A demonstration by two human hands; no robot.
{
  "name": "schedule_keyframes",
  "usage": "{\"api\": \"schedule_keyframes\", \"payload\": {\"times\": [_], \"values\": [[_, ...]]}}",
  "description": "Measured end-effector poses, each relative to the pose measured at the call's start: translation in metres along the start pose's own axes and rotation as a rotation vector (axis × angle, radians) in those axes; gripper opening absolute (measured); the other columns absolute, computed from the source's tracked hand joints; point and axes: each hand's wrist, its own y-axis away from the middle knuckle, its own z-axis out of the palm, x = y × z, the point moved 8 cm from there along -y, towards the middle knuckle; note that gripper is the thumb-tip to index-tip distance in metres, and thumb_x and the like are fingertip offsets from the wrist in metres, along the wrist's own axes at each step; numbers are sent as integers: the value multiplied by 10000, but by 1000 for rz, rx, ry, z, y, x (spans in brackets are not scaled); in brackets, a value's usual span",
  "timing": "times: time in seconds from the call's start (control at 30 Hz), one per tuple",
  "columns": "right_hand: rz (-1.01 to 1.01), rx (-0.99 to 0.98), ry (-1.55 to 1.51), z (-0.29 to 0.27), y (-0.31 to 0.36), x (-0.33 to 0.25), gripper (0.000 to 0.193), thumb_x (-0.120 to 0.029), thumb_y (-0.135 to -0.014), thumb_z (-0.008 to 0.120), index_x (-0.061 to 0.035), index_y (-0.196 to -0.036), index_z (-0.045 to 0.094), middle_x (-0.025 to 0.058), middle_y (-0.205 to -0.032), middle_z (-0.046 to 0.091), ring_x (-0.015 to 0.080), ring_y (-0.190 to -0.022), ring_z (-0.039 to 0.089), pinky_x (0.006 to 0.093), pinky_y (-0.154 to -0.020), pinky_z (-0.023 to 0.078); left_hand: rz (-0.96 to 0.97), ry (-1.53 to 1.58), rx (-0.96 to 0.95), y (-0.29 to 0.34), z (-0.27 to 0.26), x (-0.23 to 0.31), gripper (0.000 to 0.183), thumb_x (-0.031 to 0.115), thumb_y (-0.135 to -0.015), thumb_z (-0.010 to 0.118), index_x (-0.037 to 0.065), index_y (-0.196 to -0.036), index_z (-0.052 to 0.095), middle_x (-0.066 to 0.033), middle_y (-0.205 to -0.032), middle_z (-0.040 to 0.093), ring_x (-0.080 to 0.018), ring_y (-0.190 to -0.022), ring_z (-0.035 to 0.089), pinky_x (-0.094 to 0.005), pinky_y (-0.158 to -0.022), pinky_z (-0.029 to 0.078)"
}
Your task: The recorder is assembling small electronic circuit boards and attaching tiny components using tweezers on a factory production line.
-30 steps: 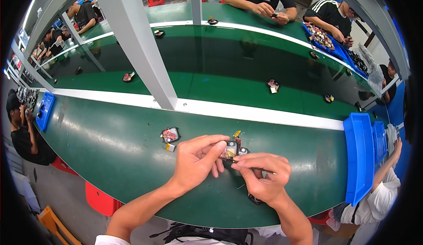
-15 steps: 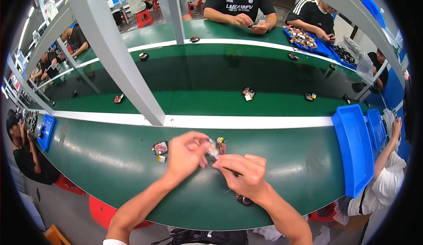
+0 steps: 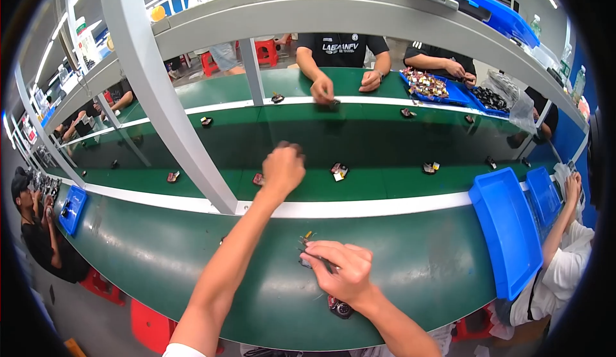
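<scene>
My left hand (image 3: 282,174) reaches over the green conveyor belt (image 3: 398,187); its fingertips are smeared by motion beside a dark blur, so what they hold is unclear. Close to its wrist lies a small red circuit-board piece (image 3: 258,179). My right hand (image 3: 343,267) is closed in a pinch around a slim dark tool (image 3: 326,264), tweezers-like, low over the bench. At its fingertips sits a small electronic assembly (image 3: 306,261) with thin wires and a yellow bit, partly covered by the fingers. Below that hand, a round dark assembly with red board (image 3: 339,307) lies on the bench.
Small assemblies, one with a white-and-yellow part (image 3: 339,171), ride spaced along the belt. A grey post (image 3: 170,100) and overhead beam (image 3: 321,12) frame the reach. Blue trays (image 3: 507,235) stand at right. Across the belt, a co-worker's hand (image 3: 323,90) reaches to the belt's edge.
My left hand has left the right one and moved forward over the belt. The right hand stays low over the bench. The view has tilted up, and the co-worker opposite now reaches down.
</scene>
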Motion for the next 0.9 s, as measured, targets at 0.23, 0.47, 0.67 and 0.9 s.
{"api": "schedule_keyframes", "payload": {"times": [0.23,0.47,0.67,0.9], "values": [[9,-75,-10,9,5,-1,173,-21,-709,838,-72,-840,737,40,-841,756,168,-587,672,248,-494,474,-407,582,-443,-9,97,12,171,156,-809,733,31,-924,749,-118,-865,721,-241,-552,686,-354,-552,567],[70,-44,-94,9,-2,-4,188,17,-695,854,-30,-831,734,80,-821,759,107,-466,550,225,-451,409,-441,440,-455,-4,84,0,159,156,-822,724,16,-880,676,-113,-804,731,-234,-554,685,-366,-608,559],[445,-36,-262,6,6,23,143,12,-752,841,-11,-857,746,50,-836,758,9,-465,444,190,-443,326,-308,528,-253,41,9,5,124,72,-897,672,-47,-933,676,-85,-678,694,-148,-499,639,-294,-434,490],[838,57,-593,6,24,57,143,23,-830,796,27,-912,679,-12,-731,649,-22,-539,444,163,-486,310,-567,767,-337,156,-70,21,163,49,-940,662,-74,-1040,703,-93,-800,724,-99,-587,659,-232,-435,479]]}}
